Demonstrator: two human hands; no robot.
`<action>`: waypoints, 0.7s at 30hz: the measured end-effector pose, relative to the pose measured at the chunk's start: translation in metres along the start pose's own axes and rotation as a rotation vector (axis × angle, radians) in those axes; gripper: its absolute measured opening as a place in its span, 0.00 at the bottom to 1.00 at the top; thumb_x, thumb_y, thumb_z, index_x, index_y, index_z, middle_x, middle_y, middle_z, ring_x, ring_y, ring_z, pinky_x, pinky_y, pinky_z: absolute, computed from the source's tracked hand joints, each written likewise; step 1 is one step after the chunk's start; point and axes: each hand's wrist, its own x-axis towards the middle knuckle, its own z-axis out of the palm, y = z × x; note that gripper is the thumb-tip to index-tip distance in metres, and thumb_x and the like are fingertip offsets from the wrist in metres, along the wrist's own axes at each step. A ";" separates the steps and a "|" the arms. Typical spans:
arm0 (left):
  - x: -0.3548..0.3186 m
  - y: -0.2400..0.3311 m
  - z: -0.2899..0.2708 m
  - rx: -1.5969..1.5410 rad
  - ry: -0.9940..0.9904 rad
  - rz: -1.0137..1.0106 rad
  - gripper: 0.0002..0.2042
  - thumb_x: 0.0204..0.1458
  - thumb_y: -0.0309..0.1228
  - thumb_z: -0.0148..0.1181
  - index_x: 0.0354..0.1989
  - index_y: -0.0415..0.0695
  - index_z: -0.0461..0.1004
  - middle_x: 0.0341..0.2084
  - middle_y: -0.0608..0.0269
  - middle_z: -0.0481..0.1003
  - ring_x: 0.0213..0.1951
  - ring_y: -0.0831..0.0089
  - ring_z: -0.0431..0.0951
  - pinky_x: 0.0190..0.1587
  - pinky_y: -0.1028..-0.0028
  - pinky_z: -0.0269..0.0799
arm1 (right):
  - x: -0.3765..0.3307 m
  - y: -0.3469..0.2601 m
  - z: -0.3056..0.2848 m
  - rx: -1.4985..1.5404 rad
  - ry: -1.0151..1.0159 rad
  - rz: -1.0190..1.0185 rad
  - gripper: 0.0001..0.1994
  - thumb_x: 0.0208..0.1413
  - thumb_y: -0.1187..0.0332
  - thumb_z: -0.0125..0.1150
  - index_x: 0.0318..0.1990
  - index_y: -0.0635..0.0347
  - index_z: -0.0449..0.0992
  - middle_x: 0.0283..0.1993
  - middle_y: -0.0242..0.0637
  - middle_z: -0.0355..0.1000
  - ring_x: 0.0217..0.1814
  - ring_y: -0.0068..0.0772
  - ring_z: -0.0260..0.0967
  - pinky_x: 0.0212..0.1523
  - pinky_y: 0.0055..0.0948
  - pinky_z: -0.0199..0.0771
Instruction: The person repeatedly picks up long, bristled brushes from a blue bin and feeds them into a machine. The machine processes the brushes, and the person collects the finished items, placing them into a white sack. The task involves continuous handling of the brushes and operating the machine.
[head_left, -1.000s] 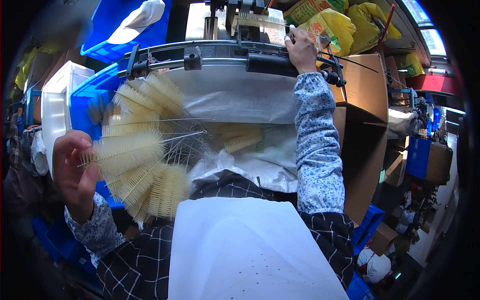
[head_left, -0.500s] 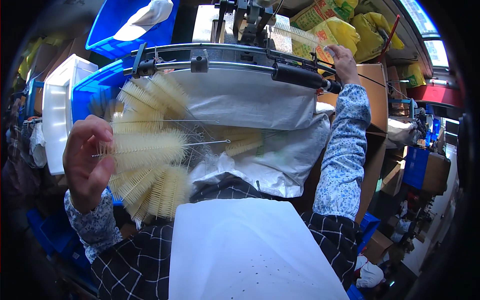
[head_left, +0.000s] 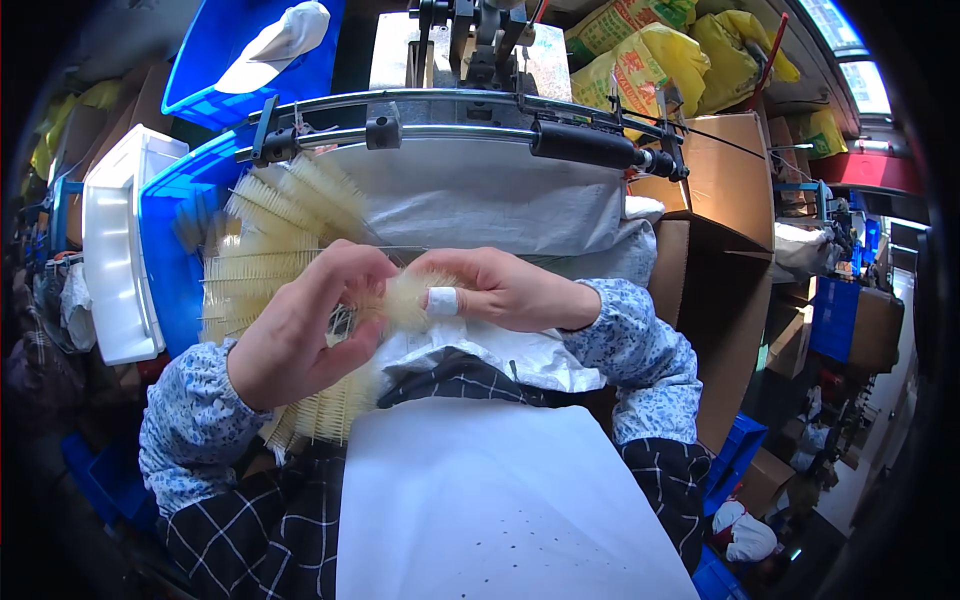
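Crowding the space ahead are a blue bin with a white tray at its left, a grey cloth draped under two curved metal rails, and cardboard boxes at the right. A pile of pale bristle brushes lies on the bin and cloth, partly hidden behind the left hand. One small brush sits between both hands, just above the lap; its wire stem is hard to make out. The left hand pinches its left end, and the right hand, one finger taped white, grips its right end.
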 end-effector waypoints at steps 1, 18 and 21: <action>-0.006 -0.003 -0.003 0.063 0.060 -0.017 0.26 0.39 0.20 0.59 0.49 0.41 0.57 0.43 0.53 0.62 0.41 0.60 0.68 0.45 0.71 0.65 | 0.004 0.003 -0.003 0.007 0.020 -0.004 0.14 0.53 0.65 0.52 0.46 0.60 0.68 0.40 0.41 0.69 0.44 0.37 0.66 0.42 0.31 0.66; -0.084 -0.047 -0.049 0.277 0.217 -0.495 0.19 0.38 0.19 0.54 0.42 0.40 0.63 0.33 0.59 0.65 0.36 0.70 0.67 0.42 0.76 0.62 | 0.023 0.071 -0.183 -1.488 1.047 0.155 0.11 0.51 0.56 0.50 0.40 0.40 0.73 0.32 0.30 0.69 0.39 0.37 0.62 0.39 0.36 0.58; -0.088 -0.047 -0.050 0.161 0.302 -0.401 0.18 0.37 0.18 0.52 0.42 0.40 0.63 0.32 0.62 0.63 0.36 0.74 0.64 0.40 0.77 0.61 | 0.023 0.070 -0.183 -1.540 1.057 0.137 0.09 0.50 0.58 0.51 0.38 0.40 0.74 0.31 0.28 0.69 0.37 0.33 0.62 0.38 0.34 0.58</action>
